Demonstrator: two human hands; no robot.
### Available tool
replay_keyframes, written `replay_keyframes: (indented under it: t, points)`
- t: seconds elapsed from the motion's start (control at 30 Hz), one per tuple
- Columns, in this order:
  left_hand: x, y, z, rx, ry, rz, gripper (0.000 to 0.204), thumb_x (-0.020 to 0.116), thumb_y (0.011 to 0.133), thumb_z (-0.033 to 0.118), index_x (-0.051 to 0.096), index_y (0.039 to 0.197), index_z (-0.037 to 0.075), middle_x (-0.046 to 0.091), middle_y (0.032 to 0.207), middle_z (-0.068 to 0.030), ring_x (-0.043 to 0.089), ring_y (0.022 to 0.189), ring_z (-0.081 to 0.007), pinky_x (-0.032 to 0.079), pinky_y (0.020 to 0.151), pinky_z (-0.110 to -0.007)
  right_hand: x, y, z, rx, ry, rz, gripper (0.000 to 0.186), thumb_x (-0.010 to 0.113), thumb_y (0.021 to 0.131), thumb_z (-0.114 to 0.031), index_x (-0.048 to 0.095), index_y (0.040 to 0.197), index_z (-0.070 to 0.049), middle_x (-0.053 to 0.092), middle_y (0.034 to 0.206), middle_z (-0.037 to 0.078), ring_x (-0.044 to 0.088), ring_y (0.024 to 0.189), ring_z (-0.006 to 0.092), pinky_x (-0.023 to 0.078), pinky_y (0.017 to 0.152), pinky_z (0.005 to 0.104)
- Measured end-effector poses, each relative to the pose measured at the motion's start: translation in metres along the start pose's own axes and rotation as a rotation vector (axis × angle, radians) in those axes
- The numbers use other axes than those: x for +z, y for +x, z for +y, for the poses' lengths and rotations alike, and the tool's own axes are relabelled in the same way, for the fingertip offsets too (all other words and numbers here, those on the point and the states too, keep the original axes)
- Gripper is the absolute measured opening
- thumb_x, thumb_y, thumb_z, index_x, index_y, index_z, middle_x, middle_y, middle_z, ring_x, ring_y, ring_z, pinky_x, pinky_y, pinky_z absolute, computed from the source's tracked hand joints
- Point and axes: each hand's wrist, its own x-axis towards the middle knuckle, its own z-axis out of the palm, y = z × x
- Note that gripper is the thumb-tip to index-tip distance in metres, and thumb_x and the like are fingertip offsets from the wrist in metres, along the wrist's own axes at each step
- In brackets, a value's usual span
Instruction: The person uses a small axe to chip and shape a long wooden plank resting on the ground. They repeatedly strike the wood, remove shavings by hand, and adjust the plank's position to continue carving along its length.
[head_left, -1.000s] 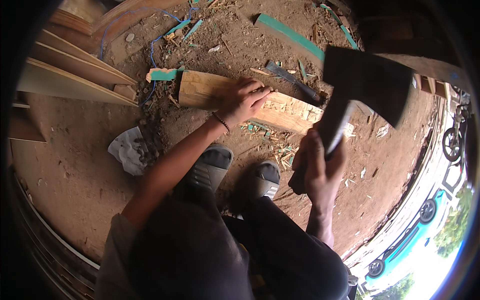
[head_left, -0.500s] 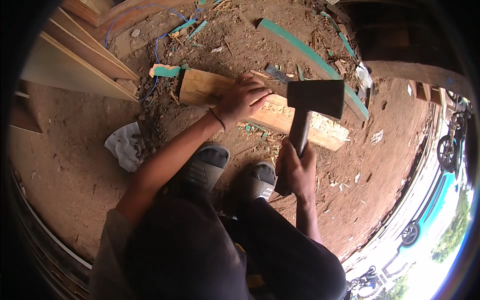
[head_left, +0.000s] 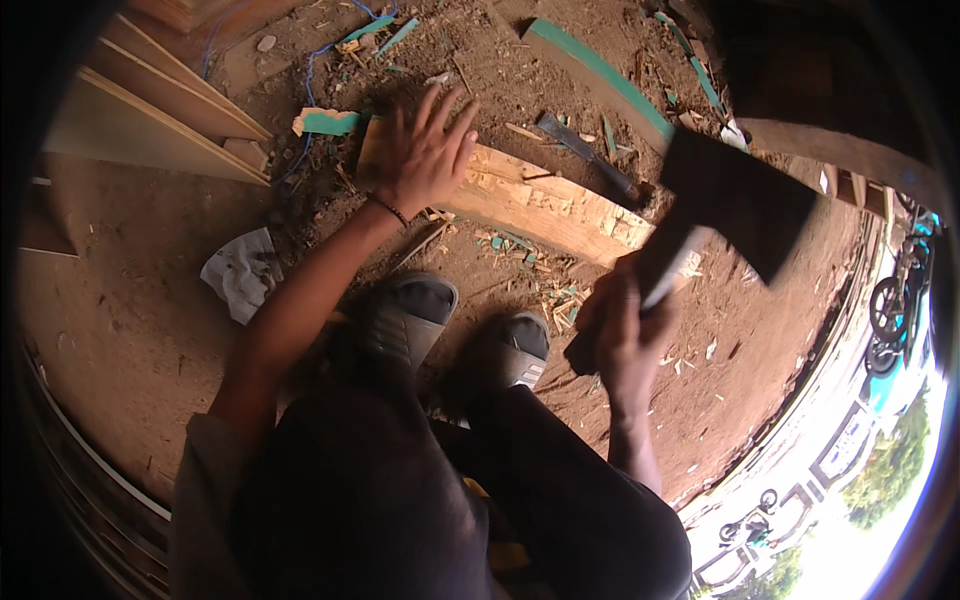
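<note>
A pale timber block, its upper face rough and chipped, lies on the dirt in front of my feet. Across its left part rests my left hand, fingers spread and lying flat on the wood. My right hand is wrapped round the handle of a hatchet. The broad dark hatchet head is held up over the block's right end and hides part of it. Just beyond the block, a chisel with a dark flat blade lies on the ground.
A curved green-edged strip lies farther off, with wood chips strewn around. Wooden panels stand at the left, near crumpled paper. A dark wooden beam is at the right. My sandalled feet are close to the block.
My left hand has slid left along the timber, its bent fingers now spread. The hatchet has moved right and come up nearer to me, uncovering the chisel.
</note>
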Motion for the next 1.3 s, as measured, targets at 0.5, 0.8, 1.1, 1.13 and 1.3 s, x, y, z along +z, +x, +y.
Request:
replay_keyframes:
  t: [0.5, 0.8, 1.1, 1.13, 1.3]
  points:
    - [0.007, -0.002, -0.001, 0.011, -0.085, 0.06, 0.035, 0.049, 0.097, 0.026, 0.06, 0.126, 0.008, 0.056, 0.132, -0.0078, 0.044, 0.126, -0.0281, 0.034, 0.104, -0.048, -0.008, -0.006, -0.038, -0.134, 0.057, 0.089, 0.02, 0.051, 0.1, -0.02, 0.053, 0.091, -0.003, 0.053, 0.06, 0.004, 0.051, 0.045, 0.0094, 0.041, 0.039, 0.025]
    - [0.005, -0.004, -0.002, 0.029, -0.129, 0.061, 0.038, 0.045, 0.098, 0.03, 0.061, 0.121, 0.004, 0.055, 0.128, -0.0104, 0.044, 0.126, -0.0289, 0.032, 0.103, -0.059, -0.007, 0.003, 0.041, 0.364, -0.211, -0.191, 0.022, 0.058, 0.093, -0.021, 0.054, 0.088, 0.0, 0.056, 0.06, 0.003, 0.054, 0.05, 0.0091, 0.043, 0.044, 0.0258]
    - [0.01, -0.002, -0.001, 0.027, -0.163, 0.088, 0.034, 0.049, 0.097, 0.028, 0.064, 0.116, 0.005, 0.058, 0.124, -0.0078, 0.047, 0.122, -0.027, 0.035, 0.1, -0.053, -0.029, -0.003, -0.051, -0.027, -0.026, 0.303, 0.04, 0.053, 0.1, -0.032, 0.055, 0.071, -0.005, 0.049, 0.047, 0.003, 0.05, 0.04, 0.0102, 0.036, 0.04, 0.0235]
    - [0.009, -0.002, 0.0, 0.024, -0.128, 0.093, 0.032, 0.05, 0.097, 0.026, 0.064, 0.116, 0.005, 0.059, 0.124, -0.0066, 0.048, 0.121, -0.0257, 0.037, 0.099, -0.049, -0.027, 0.001, -0.048, -0.136, 0.046, 0.257, 0.032, 0.054, 0.099, -0.029, 0.055, 0.078, -0.005, 0.05, 0.054, 0.002, 0.049, 0.042, 0.0092, 0.037, 0.039, 0.024]
    - [-0.001, 0.0, -0.002, 0.046, -0.077, 0.067, 0.031, 0.051, 0.097, 0.026, 0.064, 0.117, 0.008, 0.059, 0.123, -0.0052, 0.048, 0.122, -0.0247, 0.038, 0.098, -0.046, 0.009, -0.007, 0.034, 0.103, -0.15, 0.019, 0.015, 0.058, 0.094, -0.013, 0.054, 0.081, -0.005, 0.053, 0.06, -0.001, 0.048, 0.046, 0.0069, 0.038, 0.042, 0.0243]
